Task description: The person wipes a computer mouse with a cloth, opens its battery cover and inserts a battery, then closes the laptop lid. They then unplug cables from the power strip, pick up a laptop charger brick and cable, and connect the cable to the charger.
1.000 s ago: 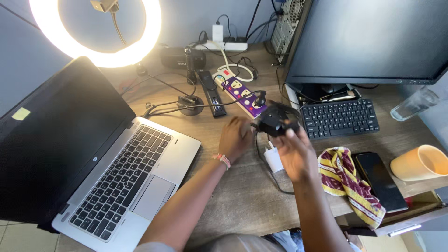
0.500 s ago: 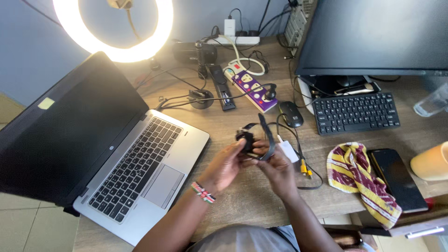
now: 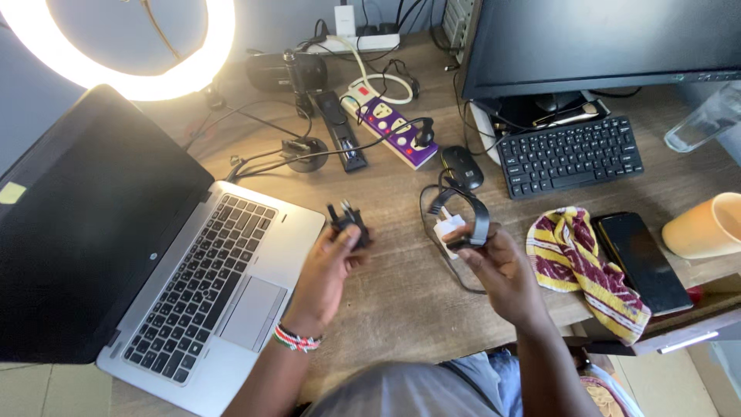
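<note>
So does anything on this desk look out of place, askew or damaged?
Nothing looks damaged or spilled. The cup lies on its side near the desk's right edge, and cables tangle around the power strip behind the hands.

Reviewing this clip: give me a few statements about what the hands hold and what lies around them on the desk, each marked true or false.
1. The left hand holds a black plug. True.
2. The right hand is empty. False: it holds a black coiled cable above the desk.
3. The laptop is closed. False: its lid is open and the keyboard shows.
4. A striped cloth lies beside a dark phone. True.
5. The black mouse sits on the laptop. False: it rests on the wooden desk, left of the small black keyboard.
</note>
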